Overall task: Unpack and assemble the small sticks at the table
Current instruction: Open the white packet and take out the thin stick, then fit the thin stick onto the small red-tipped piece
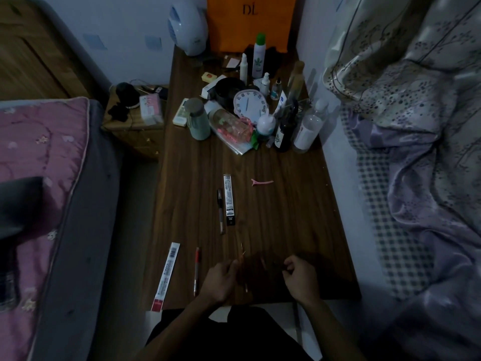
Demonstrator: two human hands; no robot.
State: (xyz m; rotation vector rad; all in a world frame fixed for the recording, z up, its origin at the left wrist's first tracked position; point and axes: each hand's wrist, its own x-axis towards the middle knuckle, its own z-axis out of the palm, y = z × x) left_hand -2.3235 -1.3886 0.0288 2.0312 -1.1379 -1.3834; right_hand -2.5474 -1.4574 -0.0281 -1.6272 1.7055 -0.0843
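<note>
My left hand (221,281) and my right hand (299,278) are both over the near edge of the dark wooden table (286,217). The left hand pinches a thin stick-like pen part (242,269) that points away from me. The right hand's fingers are curled on a small dark piece that is too dim to make out. A red pen (196,269) lies just left of my left hand. A red-and-white packet (166,276) lies further left. A black pen (220,211) and a black-and-white packet (229,199) lie in the table's middle.
A pink hair clip (261,182) lies right of the black packet. Bottles, a cup, a white clock (250,104) and an orange bag (250,22) crowd the table's far half. Beds flank the table on both sides.
</note>
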